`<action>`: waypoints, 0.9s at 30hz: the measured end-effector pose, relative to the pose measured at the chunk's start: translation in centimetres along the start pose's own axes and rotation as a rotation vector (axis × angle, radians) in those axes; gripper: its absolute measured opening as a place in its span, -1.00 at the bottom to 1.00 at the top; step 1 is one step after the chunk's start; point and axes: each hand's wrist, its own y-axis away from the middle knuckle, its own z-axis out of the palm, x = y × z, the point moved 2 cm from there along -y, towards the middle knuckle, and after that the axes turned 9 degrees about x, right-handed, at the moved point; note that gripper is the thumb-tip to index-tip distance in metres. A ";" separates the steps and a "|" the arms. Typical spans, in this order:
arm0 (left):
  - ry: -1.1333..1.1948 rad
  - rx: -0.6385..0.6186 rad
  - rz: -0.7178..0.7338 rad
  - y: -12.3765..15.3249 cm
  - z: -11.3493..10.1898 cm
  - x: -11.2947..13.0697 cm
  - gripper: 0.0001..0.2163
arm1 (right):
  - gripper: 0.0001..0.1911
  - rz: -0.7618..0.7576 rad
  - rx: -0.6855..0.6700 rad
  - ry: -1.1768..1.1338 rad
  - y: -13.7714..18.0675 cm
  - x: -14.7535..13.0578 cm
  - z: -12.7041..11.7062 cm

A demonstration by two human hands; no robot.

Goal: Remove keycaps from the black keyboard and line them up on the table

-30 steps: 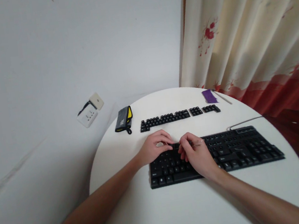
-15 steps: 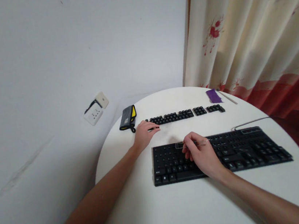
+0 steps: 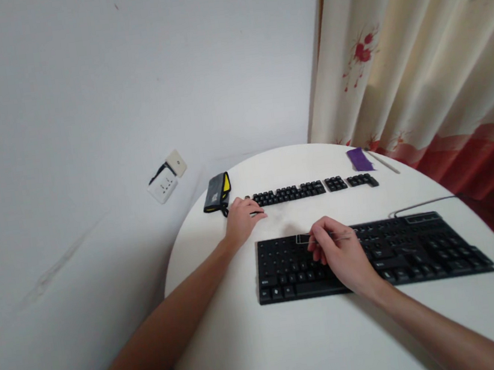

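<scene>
At the left end of a line of loose black keycaps (image 3: 291,193), my left hand (image 3: 241,219) rests on the table with thumb and fingers closed around a small dark keycap (image 3: 257,212), mostly hidden. A black keyboard (image 3: 422,241) lies nearer to me, and several spots at its upper left look stripped of their caps. Over its left half, my right hand (image 3: 340,251) grips a thin wire keycap puller (image 3: 302,239). The puller's squared loop points left, above the keyboard's top rows.
A grey and yellow pouch (image 3: 217,192) stands by the wall behind my left hand. On the far right lie a purple cloth (image 3: 360,160) and a thin pale stick (image 3: 384,162). The keyboard cable (image 3: 422,205) runs off the white round table (image 3: 296,348) to the right.
The whole view has shifted a little, so things sit slightly farther right. Both hands keep nearly the same place and hold; the keycap line and keyboard look unchanged.
</scene>
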 end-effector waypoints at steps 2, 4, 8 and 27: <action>0.004 -0.014 0.001 0.0 0.0 0.0 -0.91 | -0.69 -0.001 0.000 0.003 0.0 0.0 0.0; 0.003 -0.021 0.000 0.1 0.0 0.1 -0.90 | -0.70 -0.002 -0.001 0.006 0.0 0.0 -0.1; -0.003 -0.014 -0.002 0.1 -0.1 0.6 -0.87 | -0.70 -0.003 -0.006 0.008 0.0 0.1 0.1; 0.023 -0.072 0.016 0.5 -0.7 0.7 -0.91 | -0.71 -0.001 -0.005 0.024 0.1 -0.1 -0.1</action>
